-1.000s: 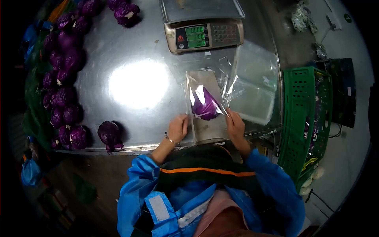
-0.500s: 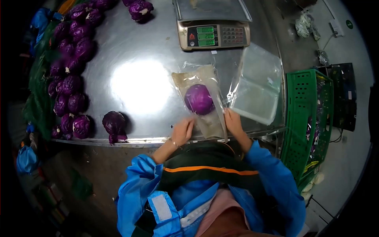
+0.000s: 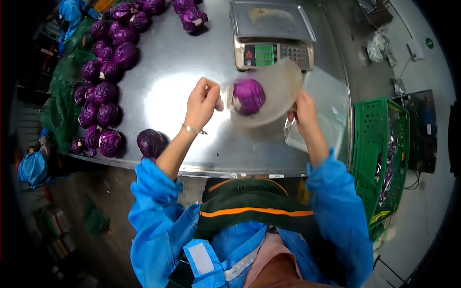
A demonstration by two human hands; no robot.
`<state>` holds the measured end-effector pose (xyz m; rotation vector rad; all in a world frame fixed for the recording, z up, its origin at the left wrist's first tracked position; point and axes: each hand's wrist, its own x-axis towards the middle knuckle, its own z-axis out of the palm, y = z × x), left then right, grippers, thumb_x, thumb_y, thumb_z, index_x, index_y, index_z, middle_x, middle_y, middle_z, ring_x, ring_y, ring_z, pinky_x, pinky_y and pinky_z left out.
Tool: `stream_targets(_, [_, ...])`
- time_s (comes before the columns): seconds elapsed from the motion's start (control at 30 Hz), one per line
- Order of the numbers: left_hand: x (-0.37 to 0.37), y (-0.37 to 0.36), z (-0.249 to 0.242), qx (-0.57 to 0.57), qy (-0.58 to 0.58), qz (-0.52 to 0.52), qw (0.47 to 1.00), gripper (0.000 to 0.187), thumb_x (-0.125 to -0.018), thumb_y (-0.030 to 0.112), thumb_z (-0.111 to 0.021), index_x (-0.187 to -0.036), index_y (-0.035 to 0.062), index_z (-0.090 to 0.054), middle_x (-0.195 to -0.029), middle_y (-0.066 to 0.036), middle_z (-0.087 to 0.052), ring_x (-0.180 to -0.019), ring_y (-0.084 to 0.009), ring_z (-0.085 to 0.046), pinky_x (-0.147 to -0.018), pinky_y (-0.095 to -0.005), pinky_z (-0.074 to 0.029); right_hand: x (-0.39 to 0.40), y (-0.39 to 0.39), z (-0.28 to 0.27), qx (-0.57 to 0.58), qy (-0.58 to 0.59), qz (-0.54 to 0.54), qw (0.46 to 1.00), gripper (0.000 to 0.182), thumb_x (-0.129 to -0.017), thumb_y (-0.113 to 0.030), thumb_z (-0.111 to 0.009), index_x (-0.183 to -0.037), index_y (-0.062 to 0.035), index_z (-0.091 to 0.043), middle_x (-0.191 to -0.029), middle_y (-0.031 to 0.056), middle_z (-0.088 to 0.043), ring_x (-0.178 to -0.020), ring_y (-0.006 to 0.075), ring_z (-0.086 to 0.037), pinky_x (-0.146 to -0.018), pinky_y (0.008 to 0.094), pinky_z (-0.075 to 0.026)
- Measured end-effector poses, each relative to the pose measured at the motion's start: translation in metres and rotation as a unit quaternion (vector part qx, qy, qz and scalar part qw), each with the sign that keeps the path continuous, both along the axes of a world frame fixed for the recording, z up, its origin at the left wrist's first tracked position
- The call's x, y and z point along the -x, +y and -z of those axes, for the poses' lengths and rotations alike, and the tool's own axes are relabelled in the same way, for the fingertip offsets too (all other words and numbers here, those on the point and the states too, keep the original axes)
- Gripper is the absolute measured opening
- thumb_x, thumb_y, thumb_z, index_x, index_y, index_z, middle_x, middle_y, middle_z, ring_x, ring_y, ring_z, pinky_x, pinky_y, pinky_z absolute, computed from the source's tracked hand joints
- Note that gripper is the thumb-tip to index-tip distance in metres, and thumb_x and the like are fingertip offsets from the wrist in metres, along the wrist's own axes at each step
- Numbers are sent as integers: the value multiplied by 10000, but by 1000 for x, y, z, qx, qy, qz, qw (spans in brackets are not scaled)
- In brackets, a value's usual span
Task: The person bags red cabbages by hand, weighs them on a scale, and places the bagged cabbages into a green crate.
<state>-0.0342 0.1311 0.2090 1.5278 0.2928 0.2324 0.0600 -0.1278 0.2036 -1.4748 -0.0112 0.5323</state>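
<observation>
A purple cabbage [image 3: 248, 97] sits in a clear plastic bag [image 3: 278, 98], which is blurred by motion and spread between my hands above the metal table. My left hand [image 3: 203, 101] is closed at the bag's left side, fingers pinched on its edge. On the right side, my right hand [image 3: 304, 111] grips the bag's other edge with bent fingers. Behind the bag stands a digital scale [image 3: 273, 52] with a lit green display. A stack of clear bags [image 3: 326, 103] lies flat to the right of my right hand.
Several purple cabbages [image 3: 106, 93] line the table's left side, beside green netting [image 3: 62, 108]. One cabbage [image 3: 151, 143] lies near the front edge by my left forearm. A green crate [image 3: 363, 144] stands at the right. Part of a person in blue [image 3: 71, 17] shows at the far left.
Both hands have moved up and away from the front edge, raising and spreading the bag with the cabbage. The bag now partly overlaps the scale's front. The view has shifted slightly.
</observation>
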Motion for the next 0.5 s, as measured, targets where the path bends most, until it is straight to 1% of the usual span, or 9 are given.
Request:
stream_targets(0.1, [26,-2,-21,52,76,42,995,125,-906,117,-483,-844,9,-467,-584,-49,-531,-501,-121,-547,-474,-254,-479,25,-6,-21,82,-96,4,992,205,-908,-176,-480,-881,0,-583,-669,65,-578,-509,123,-555,-445,232,-426])
stream_targets(0.13, [29,-4,-25,84,127,58,987,123,-907,120,-483,-846,14,-465,-585,-53,-537,-499,-126,-551,-473,-257,-482,32,-5,-29,142,-242,38,959,150,-869,-154,-508,-891,-31,-592,-790,71,-589,-675,167,-559,-614,292,-407])
stream_targets(0.17, [34,-6,-28,117,176,73,975,122,-908,123,-483,-849,18,-464,-586,-57,-543,-497,-131,-555,-472,-260,-485,40,-1,-39,198,-382,70,900,119,-829,-132,-537,-901,-61,-601,-911,77,-600,-840,211,-563,-783,352,-389])
stream_targets(0.23, [39,-13,-35,70,205,137,967,108,-914,140,-470,-904,34,-452,-605,-83,-578,-492,-155,-582,-463,-267,-495,50,-6,-64,308,-613,-32,727,178,-747,-110,-591,-921,-134,-619,-1104,69,-584,-1117,268,-476,-1002,467,-264])
stream_targets(0.27, [40,-18,-39,50,216,156,963,129,-919,153,-473,-915,27,-446,-604,-86,-578,-499,-155,-584,-467,-264,-500,62,-18,-74,366,-680,-156,616,238,-703,-110,-616,-931,-176,-627,-1177,56,-555,-1229,282,-386,-1052,521,-157])
stream_targets(0.37, [41,-21,-49,-27,273,219,936,177,-924,167,-468,-970,-1,-436,-643,-111,-598,-546,-173,-608,-487,-274,-519,67,-35,-93,339,-676,-394,522,285,-692,-116,-633,-950,-237,-642,-1204,26,-537,-1235,293,-375,-1031,565,-155])
stream_targets(0.43, [39,-18,-53,-49,306,247,918,221,-922,168,-467,-1030,-21,-430,-696,-140,-616,-605,-194,-631,-509,-287,-536,57,-64,-137,376,-665,-292,576,147,-664,-123,-632,-804,-169,-636,-1219,146,-509,-1231,379,-376,-1058,521,-150])
stream_targets(0.47, [41,-12,-52,-41,316,250,915,252,-919,167,-470,-1067,-31,-426,-728,-157,-625,-645,-207,-644,-524,-294,-545,64,-81,-180,420,-625,-188,631,70,-672,-159,-635,-727,-121,-617,-1238,155,-491,-1215,375,-403,-1036,515,-236])
stream_targets(0.5, [45,-8,-49,-29,330,252,909,285,-917,167,-473,-1104,-41,-421,-760,-174,-634,-685,-219,-656,-539,-301,-555,66,-105,-198,327,-651,-69,682,161,-706,-206,-635,-794,-73,-609,-1281,168,-449,-1222,371,-393,-991,501,-333])
